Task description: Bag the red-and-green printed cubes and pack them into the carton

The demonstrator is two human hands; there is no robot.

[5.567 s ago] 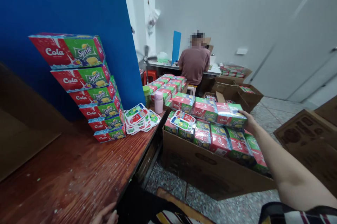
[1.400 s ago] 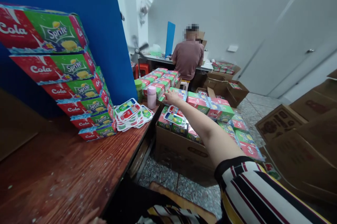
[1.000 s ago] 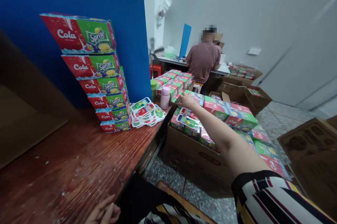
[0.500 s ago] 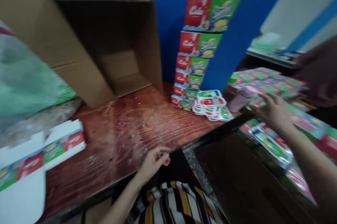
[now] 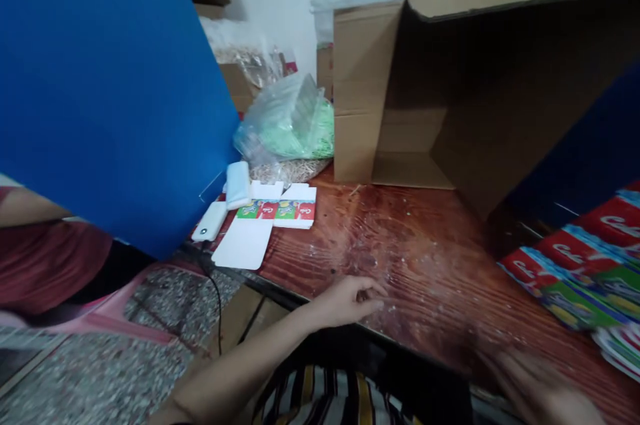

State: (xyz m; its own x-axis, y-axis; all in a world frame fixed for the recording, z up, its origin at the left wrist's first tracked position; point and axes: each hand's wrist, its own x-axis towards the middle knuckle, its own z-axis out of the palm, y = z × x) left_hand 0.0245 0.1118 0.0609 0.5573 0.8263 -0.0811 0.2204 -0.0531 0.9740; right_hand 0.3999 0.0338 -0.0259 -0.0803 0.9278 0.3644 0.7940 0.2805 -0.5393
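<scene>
My left hand rests by the near edge of the wooden table, its fingers loosely curled and apart, with nothing in them. At the lower right my right hand hangs low over the table edge, smeared by motion, so its fingers cannot be read. Nearest to it, at the right edge, a stack of red and green printed boxes stands on the table, partly cut off. Beside the stack lie white-edged printed cards. Flat, unfolded white cartons with red and green print lie on the left part of the table.
A large open cardboard box lies on its side at the back, its mouth facing me. Left of it sit clear plastic bags. A white device and a pale blue pack lie by a blue panel. Another person sits beyond it.
My view has swung left. My right hand has come away from the packs on the right to the table's near edge. My left hand remains by the table edge.
</scene>
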